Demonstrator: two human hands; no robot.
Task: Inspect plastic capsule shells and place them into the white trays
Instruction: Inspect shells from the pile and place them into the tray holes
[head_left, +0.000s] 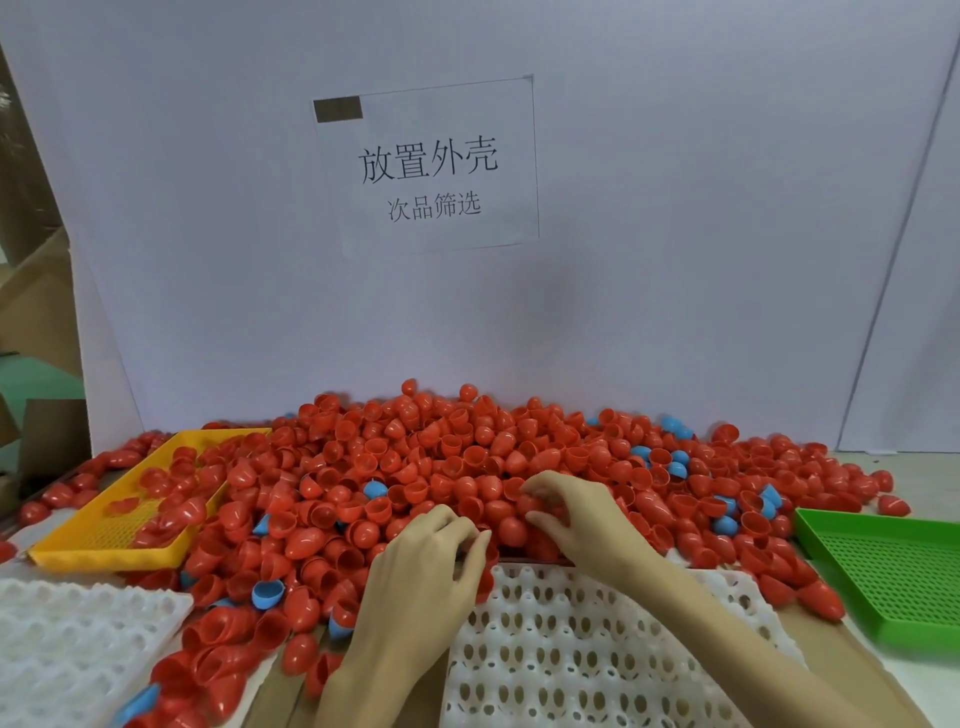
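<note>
White board stands behind the table, and a paper sign with black Chinese writing is stuck on it. On the table lies a big pile of red capsule shells, with a few blue shells mixed in. A yellow tray sits on the left with some red shells in it. A green tray with little holes sits on the right, and red shells lie against its near-left edge. Two white trays are near the person: one at the bottom left, and one in the middle under the arms. No shells can be seen in their cups.

The left hand has curled fingers at the edge of the pile; I cannot tell if it holds a shell. The right hand reaches into the pile, and its fingers and thumb curl around red shells.
</note>
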